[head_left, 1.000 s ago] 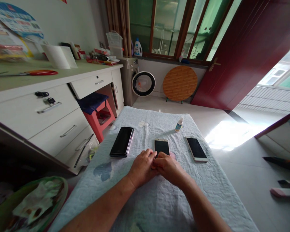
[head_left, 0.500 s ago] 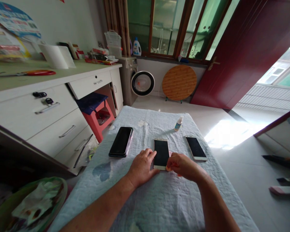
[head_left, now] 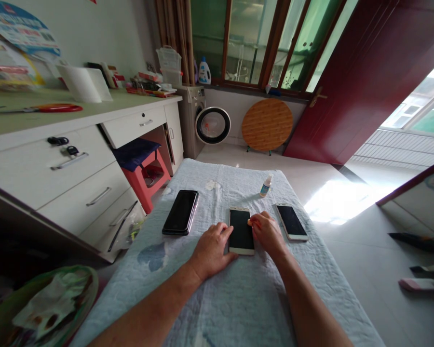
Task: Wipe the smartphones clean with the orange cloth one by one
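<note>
A smartphone [head_left: 240, 231] with a dark screen and pale frame lies face up on the cloth-covered table [head_left: 224, 308]. My left hand [head_left: 210, 248] holds it at its left side, fingers along the edge and thumb near the bottom corner. At the upper right edge of the screen, my right hand [head_left: 265, 231] is closed in a pinch on a small orange piece [head_left: 250, 222], mostly hidden by the fingers. To the right lies a second pale-framed phone [head_left: 291, 221]; to the left, a larger black phone [head_left: 181, 212]. A small spray bottle [head_left: 265, 186] stands upright behind them.
Left of the table are a white drawer cabinet [head_left: 83, 193], a red stool [head_left: 144, 176] and a green-rimmed waste bin [head_left: 94, 284]. Further back are a washing machine with its door open [head_left: 213, 125], a round wooden tabletop [head_left: 266, 125] and a dark red door [head_left: 342, 82].
My right hand has moved up along the phone's right edge, from the bottom corner to near the top, with the orange piece. My left hand has stayed at the phone's left side.
</note>
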Available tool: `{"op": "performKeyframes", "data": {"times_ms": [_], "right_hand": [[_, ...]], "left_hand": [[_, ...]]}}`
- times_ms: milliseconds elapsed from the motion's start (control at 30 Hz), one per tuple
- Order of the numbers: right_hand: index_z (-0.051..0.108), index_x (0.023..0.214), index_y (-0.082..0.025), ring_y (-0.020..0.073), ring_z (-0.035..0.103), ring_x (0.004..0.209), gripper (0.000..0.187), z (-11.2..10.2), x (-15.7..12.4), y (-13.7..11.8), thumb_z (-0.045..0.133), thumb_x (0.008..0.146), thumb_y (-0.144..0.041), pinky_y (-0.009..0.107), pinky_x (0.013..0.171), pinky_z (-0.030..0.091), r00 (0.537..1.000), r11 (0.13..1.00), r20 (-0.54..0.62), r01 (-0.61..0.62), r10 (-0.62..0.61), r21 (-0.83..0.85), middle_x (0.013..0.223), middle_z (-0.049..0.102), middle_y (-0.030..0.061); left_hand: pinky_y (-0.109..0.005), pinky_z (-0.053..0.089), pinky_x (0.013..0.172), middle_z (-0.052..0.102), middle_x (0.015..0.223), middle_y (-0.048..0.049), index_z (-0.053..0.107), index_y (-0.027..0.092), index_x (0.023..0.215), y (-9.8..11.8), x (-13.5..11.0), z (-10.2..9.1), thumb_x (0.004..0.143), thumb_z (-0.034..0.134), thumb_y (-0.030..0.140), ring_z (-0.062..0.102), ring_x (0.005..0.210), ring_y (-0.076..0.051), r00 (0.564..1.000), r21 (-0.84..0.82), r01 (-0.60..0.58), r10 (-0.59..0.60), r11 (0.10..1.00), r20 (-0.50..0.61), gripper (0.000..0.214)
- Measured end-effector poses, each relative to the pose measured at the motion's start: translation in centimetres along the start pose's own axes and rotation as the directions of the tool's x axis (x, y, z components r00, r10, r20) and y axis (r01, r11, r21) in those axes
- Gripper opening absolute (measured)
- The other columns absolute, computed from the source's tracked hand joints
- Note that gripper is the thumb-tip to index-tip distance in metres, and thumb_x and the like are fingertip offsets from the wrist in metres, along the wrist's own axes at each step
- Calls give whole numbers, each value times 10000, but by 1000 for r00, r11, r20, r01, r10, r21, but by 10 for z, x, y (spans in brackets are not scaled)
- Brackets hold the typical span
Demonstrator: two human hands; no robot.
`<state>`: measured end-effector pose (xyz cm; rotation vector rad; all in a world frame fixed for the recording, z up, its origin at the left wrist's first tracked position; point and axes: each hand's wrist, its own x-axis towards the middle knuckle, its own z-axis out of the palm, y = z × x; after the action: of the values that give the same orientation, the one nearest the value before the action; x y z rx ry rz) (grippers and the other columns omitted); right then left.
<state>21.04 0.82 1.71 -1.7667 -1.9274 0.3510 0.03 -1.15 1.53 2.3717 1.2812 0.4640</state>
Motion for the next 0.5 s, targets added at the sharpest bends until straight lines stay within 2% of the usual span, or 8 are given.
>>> {"op": "performKeyframes", "data": {"times_ms": [67,167,333,500], "right_hand": [[688,843,-171,136,552,729,213,2,1,1,478,824,-137,235,695,403,1000,1000,-23,-7,7,12,842,583,54],[705,876,-176,140,560,729,214,-1,2,3,498,828,-154,235,696,406,1000,1000,24,3,-3,1,834,586,56],[716,840,-188,150,581,763,169,-16,-3,2,558,827,-248,239,717,411,979,999,197,39,-41,15,827,615,47],[710,769,-194,142,578,743,113,-34,-12,-8,599,769,-217,236,700,402,921,997,384,53,-71,58,795,633,28]], "left_hand": [[-375,387,1004,516,1208,-78,480,209,1313,0,0,1,734,680,425,497,1115,-265,1000,-4,8,-8,1000,5,649],[-376,389,1001,516,1218,-77,478,219,1313,-1,0,1,735,677,439,498,1117,-268,1000,-3,14,-14,1000,13,650],[-371,390,1004,519,1212,-79,480,210,1316,0,0,-1,734,681,436,500,1113,-265,1000,5,10,-10,1000,8,656],[-362,393,1002,525,1198,-85,490,184,1308,1,0,-2,729,685,425,502,1108,-261,1000,4,8,-8,1000,11,656]]}}
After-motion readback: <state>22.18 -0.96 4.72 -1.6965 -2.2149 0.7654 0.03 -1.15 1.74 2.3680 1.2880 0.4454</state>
